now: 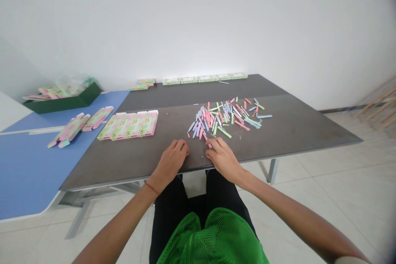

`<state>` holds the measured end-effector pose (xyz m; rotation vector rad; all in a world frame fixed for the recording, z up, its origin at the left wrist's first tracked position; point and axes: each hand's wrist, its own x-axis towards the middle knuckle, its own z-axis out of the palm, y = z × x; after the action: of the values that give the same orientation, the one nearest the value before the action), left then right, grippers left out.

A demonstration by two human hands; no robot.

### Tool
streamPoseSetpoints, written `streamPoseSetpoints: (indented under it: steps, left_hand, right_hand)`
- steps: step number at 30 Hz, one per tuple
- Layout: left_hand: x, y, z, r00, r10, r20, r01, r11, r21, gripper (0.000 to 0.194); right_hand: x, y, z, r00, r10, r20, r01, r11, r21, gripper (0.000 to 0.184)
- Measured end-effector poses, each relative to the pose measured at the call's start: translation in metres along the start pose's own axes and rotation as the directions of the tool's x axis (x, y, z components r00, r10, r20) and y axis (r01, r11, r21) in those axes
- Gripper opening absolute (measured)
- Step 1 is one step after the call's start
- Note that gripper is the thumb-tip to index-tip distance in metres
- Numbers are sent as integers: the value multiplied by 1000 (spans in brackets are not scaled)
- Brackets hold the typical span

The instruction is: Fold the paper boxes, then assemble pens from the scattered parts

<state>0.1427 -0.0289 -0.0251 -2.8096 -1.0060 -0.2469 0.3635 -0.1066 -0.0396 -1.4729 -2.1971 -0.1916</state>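
Fingers (214, 145) of the right hand (223, 159) lie spread (not pinching) by pink chalk sticks (209, 144).

The scene is lit brightly and evenly by diffuse light, and no source is shown. The white wall (198, 20) is rendered almost shadowless, with a paler band just above the far edge of the grey tabletop (297, 126). A faint sheen is seen on that tabletop and on the floor tiles (340, 185). Only soft shadows are cast beside the right hand (223, 159) and the chalk sticks (222, 117). Straight edges are bowed toward the frame's sides by wide-angle distortion, and the right corners are darkened and blurred.
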Motion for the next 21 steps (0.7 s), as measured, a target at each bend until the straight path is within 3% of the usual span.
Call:
streamPoseSetpoints:
  steps: [5, 8, 12, 16, 21]
  left_hand:
    - [-4, 10, -6, 999, 49, 4, -49, 997, 66, 12]
    - [-8, 16, -10, 995, 61, -80, -72, 987, -143, 16]
    - [-12, 23, -19, 966, -53, -254, -83, 865, -496, 11]
    - [-16, 29, -27, 936, -126, -329, -93, 812, -577, 11]
    - [-19, 34, -27, 924, -171, -341, -90, 771, -631, 10]
  right_hand:
    - [2, -2, -16, 998, 8, -57, -3, 996, 84, 20]
    - [0, -3, -23, 999, 29, -16, -25, 976, 215, 20]
    - [-2, -3, -27, 998, 43, -46, -19, 906, 422, 17]
    - [-3, -6, -31, 988, 97, -116, -18, 839, 544, 15]
    - [-2, -11, -33, 987, 111, -113, -21, 801, 598, 16]
